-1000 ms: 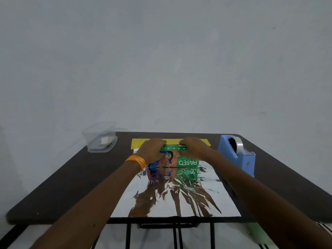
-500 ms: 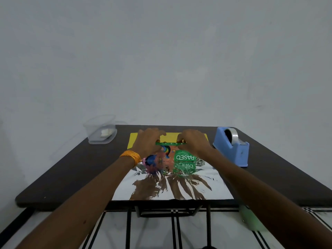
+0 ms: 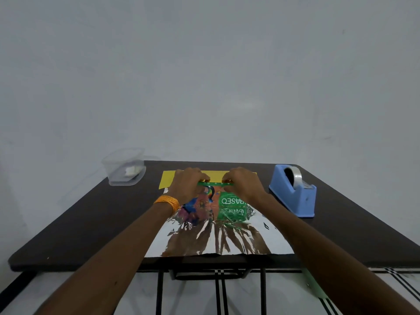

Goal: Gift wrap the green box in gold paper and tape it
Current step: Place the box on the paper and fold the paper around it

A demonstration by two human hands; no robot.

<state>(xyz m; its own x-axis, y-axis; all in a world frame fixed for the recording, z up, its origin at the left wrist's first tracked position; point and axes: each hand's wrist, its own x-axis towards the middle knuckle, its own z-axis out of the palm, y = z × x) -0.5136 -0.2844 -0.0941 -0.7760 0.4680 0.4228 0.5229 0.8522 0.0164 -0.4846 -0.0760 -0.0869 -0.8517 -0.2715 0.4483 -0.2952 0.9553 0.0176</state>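
Centrally on the counter (image 3: 91, 223), the green box (image 3: 229, 201) is held by both hands at its upper far edge. The fingers (image 3: 200, 178) of the left hand (image 3: 188, 186) and of the right hand (image 3: 244, 186) are curled round that edge, gripping it from either side. The box is set on the gold paper (image 3: 227, 242), which is spread silver side up. A blue tape dispenser (image 3: 293, 192) is placed to the right, well apart, and a clear container (image 3: 123, 167) at the far left corner. An orange bangle (image 3: 168, 202) is worn on the left wrist.
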